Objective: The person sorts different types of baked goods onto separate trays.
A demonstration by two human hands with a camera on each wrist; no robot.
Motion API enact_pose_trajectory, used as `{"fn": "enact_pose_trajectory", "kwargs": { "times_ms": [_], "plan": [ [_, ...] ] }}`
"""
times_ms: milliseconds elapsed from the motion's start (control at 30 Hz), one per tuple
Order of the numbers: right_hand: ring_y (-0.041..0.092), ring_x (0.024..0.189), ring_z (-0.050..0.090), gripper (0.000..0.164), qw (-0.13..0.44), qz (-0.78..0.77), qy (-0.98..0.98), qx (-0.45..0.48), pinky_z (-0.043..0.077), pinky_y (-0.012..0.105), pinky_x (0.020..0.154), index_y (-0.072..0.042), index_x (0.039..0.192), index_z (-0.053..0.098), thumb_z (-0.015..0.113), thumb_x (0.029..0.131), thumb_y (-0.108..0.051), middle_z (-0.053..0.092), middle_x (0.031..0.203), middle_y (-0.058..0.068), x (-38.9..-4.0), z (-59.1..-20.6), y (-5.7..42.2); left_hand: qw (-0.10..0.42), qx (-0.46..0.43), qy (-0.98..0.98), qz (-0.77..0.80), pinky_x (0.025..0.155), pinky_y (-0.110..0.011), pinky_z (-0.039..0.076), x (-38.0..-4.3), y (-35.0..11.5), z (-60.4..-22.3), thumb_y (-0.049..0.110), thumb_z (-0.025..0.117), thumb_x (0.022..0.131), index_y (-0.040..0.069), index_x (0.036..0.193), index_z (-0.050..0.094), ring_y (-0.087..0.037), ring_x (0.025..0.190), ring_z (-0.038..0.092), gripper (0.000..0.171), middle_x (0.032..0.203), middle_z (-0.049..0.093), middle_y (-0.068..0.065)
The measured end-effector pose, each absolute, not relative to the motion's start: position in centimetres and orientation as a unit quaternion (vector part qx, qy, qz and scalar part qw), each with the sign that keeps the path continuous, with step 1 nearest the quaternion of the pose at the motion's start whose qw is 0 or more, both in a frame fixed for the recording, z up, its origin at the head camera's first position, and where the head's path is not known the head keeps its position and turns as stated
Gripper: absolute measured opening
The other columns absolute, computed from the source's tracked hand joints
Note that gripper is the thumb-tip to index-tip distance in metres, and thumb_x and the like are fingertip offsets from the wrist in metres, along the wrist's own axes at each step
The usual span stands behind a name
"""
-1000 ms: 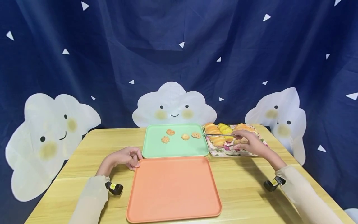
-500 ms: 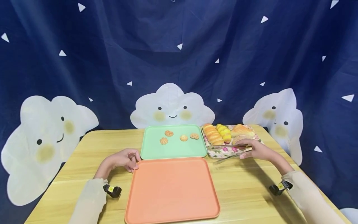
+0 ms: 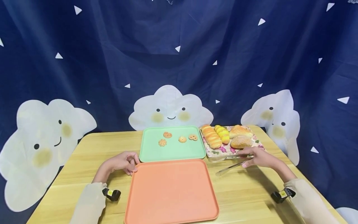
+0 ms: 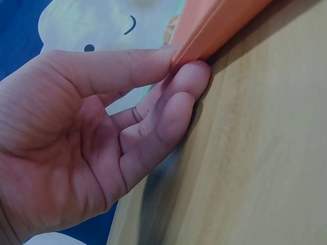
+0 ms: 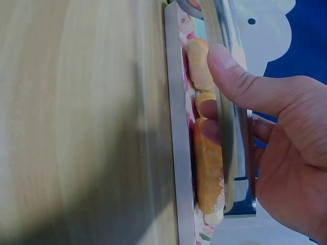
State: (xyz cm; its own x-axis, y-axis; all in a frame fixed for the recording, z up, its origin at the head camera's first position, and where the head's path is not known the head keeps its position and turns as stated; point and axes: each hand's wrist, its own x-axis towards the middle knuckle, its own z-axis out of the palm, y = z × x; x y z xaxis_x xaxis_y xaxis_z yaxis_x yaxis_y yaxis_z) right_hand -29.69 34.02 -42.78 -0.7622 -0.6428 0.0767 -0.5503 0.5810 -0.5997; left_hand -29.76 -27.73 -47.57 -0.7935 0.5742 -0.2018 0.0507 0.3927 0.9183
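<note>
At the far left corner of the orange tray (image 3: 170, 193), my left hand (image 3: 123, 162) pinches the rim. The left wrist view shows the thumb on top of the tray edge (image 4: 204, 35) and a finger under it. My right hand (image 3: 260, 158) holds metal tongs (image 3: 230, 168), whose arms stand apart over the front edge of the floral tray (image 3: 213, 151), with nothing between their tips. On that tray lie a long striped bread (image 3: 211, 136), a yellow twisted bread (image 3: 222, 134), a triangular bread (image 3: 240, 131) and a seeded bun (image 3: 241, 142).
A green tray (image 3: 173, 154) touches the orange tray's far edge and carries several cookies, among them a flower-shaped cookie (image 3: 162, 142) and a pretzel-shaped cookie (image 3: 193, 137). All stand on a wooden table (image 3: 240, 199) before a blue curtain (image 3: 151, 62).
My right hand has drawn the tongs back from over the breads toward the floral tray's front edge. The left hand keeps its hold on the orange tray. The head view tilts slightly.
</note>
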Motion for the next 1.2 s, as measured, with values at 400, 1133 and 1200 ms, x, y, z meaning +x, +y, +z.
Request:
{"fn": "enact_pose_trajectory", "kwargs": {
  "times_ms": [400, 1133, 1200],
  "plan": [
    [0.004, 0.106, 0.067, 0.051, 0.088, -0.345, 0.857, -0.372, 0.061, 0.035, 0.082, 0.017, 0.121, 0.064, 0.082, 0.080, -0.006, 0.068, 0.111, 0.031, -29.1, -43.3, 34.4, 0.251, 0.199, 0.794, 0.517, 0.057, -0.026, 0.056, -29.7, -27.4, -47.4, -0.002, 0.068, 0.085, -0.013, 0.105, 0.055, -0.017, 0.062, 0.067, 0.027, 0.070, 0.062, -0.003],
    [0.016, 0.105, 0.071, 0.059, 0.128, -0.345, 0.857, -0.360, 0.060, 0.040, 0.086, 0.018, 0.121, 0.064, 0.087, 0.076, -0.012, 0.068, 0.113, 0.031, -29.0, -43.9, 33.7, 0.255, 0.198, 0.793, 0.517, 0.057, -0.026, 0.056, -29.8, -27.5, -47.7, 0.000, 0.071, 0.086, -0.013, 0.106, 0.055, -0.016, 0.061, 0.067, 0.029, 0.069, 0.062, -0.001],
    [0.014, 0.104, 0.069, 0.059, 0.112, -0.326, 0.863, -0.368, 0.060, 0.037, 0.086, 0.015, 0.120, 0.066, 0.088, 0.075, -0.014, 0.070, 0.112, 0.028, -28.9, -43.8, 33.6, 0.257, 0.197, 0.792, 0.517, 0.057, -0.026, 0.056, -29.8, -27.6, -47.6, 0.000, 0.071, 0.086, -0.013, 0.106, 0.055, -0.015, 0.060, 0.066, 0.029, 0.069, 0.063, -0.002]
  ]
}}
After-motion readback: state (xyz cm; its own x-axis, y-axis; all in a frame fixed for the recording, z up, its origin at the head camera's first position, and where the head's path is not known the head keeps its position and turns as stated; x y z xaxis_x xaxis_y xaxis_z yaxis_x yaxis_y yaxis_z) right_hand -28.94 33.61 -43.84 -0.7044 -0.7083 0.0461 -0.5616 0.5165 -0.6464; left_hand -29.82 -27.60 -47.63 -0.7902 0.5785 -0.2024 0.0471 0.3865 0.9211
